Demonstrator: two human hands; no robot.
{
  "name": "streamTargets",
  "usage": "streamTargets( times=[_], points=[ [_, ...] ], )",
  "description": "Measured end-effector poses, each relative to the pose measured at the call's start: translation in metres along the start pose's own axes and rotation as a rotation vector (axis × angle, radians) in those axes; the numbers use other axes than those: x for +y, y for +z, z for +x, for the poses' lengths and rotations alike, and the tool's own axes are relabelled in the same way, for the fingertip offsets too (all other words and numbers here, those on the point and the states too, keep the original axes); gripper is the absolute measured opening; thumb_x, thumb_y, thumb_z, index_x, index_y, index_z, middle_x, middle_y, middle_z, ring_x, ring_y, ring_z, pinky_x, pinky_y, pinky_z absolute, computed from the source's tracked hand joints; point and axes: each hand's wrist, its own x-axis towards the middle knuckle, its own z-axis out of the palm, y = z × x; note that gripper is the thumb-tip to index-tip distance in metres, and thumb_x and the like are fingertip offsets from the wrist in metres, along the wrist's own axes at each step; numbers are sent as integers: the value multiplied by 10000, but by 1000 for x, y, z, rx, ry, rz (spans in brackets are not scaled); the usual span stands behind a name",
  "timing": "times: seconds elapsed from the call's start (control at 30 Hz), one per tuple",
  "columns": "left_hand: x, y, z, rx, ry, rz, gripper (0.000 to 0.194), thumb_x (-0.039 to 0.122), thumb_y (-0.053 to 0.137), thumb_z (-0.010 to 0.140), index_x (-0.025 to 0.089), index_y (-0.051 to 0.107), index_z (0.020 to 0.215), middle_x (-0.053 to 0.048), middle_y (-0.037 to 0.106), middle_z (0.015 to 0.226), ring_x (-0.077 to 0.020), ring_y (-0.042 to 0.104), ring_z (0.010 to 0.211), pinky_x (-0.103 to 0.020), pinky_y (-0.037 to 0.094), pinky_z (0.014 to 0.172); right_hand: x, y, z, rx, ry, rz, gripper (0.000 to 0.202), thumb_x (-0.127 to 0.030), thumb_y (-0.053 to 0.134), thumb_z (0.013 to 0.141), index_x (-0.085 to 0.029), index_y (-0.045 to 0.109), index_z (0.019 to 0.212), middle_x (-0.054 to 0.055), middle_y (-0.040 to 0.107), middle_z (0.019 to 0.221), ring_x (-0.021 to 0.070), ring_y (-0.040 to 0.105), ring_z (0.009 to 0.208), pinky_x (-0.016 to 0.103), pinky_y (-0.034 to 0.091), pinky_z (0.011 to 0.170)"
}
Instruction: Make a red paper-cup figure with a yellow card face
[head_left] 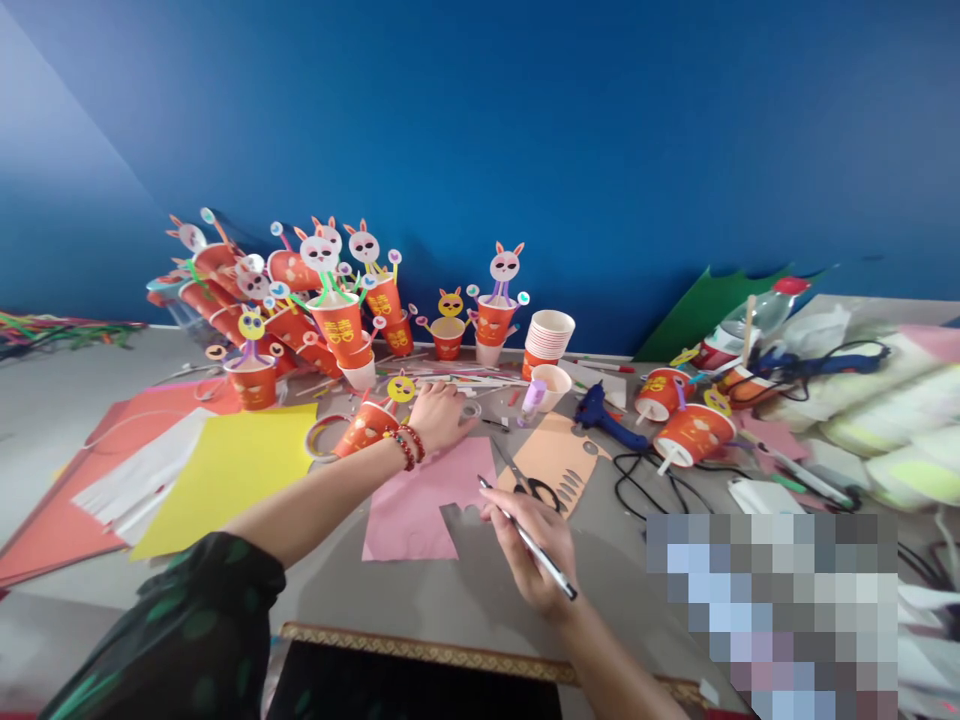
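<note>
My right hand (529,545) is closed around a pen (544,562), its tip over the right edge of a pink paper (427,505) that has a piece cut out of its lower right. Beyond that paper, my left hand (441,418) reaches among scraps and sticks; its fingertips are hard to make out, and I cannot tell whether it holds anything. A red cup with a yellow paper face (367,425) lies tipped just left of my left wrist. Black-handled scissors (536,488) rest on an orange paper (551,450) with pieces cut from it.
Decorated red cups (337,325) crowd the back left. Stacked cups (549,340) and a purple glue stick (532,398) stand near the middle. Yellow paper (232,470) lies left. A blue glue gun (604,415), cables, tipped cups (694,435) and a bottle (757,315) are right.
</note>
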Motion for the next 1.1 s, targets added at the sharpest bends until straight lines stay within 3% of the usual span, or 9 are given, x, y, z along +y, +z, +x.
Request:
streamTargets(
  times=[0.2, 0.33, 0.5, 0.6, 0.7, 0.87, 1.03, 1.1],
  points=[
    [-8, -3, -7, 22, 28, -60, 501, 453, 610, 885, 164, 565, 1291, -152, 649, 1219, -333, 515, 1181, -473, 345, 1012, 4, 6, -2, -45, 50, -44, 256, -166, 517, 957, -200, 626, 1187, 69, 745, 945, 187, 717, 841, 282, 549, 755],
    [-12, -14, -21, 46, 85, -134, 446, 398, 606, 897, 175, 569, 1282, -144, 624, 1274, -319, 504, 1207, -483, 359, 1021, 5, 9, 0, -14, 47, -121, 244, -164, 519, 960, -196, 628, 1176, 80, 747, 974, 194, 719, 873, 290, 557, 790],
    [-8, -27, -65, 30, 234, -238, 255, 294, 553, 925, 211, 648, 1147, -91, 662, 1220, -260, 567, 1140, -425, 422, 999, 13, 6, 3, 114, 54, -229, 274, -159, 485, 974, -200, 590, 1223, 87, 728, 1003, 201, 701, 898, 325, 547, 834],
    [-8, -30, -99, -6, 322, -315, 235, 288, 552, 927, 211, 654, 1125, -77, 684, 1164, -249, 593, 1102, -405, 451, 986, 19, 5, 5, 107, 56, -277, 306, -156, 450, 978, -197, 564, 1259, 101, 712, 1037, 220, 676, 947, 357, 539, 852],
    [-13, -32, -131, -57, 331, -370, 273, 273, 567, 907, 205, 633, 1163, -91, 660, 1199, -265, 574, 1130, -417, 476, 972, 26, 3, 5, 9, 83, -386, 383, -141, 448, 957, -188, 517, 1331, 121, 682, 1142, 253, 636, 1029, 398, 532, 879],
    [-30, -36, -172, -98, 267, -383, 388, 288, 577, 900, 240, 564, 1285, -91, 596, 1335, -266, 546, 1209, -436, 478, 1013, 31, -19, 10, -287, 105, -624, 610, 18, 456, 812, -188, 499, 1384, 116, 656, 1228, 273, 583, 1105, 414, 522, 915],
    [-41, -34, -195, -110, 246, -378, 482, 300, 621, 868, 261, 525, 1339, -87, 547, 1416, -282, 499, 1291, -457, 449, 1070, 42, -38, 36, -508, 50, -830, 584, 21, 539, 787, -218, 584, 1318, 95, 682, 1211, 272, 594, 1109, 380, 525, 905],
    [-41, -31, -198, -111, 246, -369, 494, 309, 634, 855, 256, 531, 1335, -97, 545, 1422, -295, 497, 1298, -477, 444, 1074, 50, -39, 48, -532, 22, -892, 564, 32, 539, 799, -245, 617, 1284, 88, 697, 1193, 258, 625, 1072, 361, 532, 873]
  ],
)
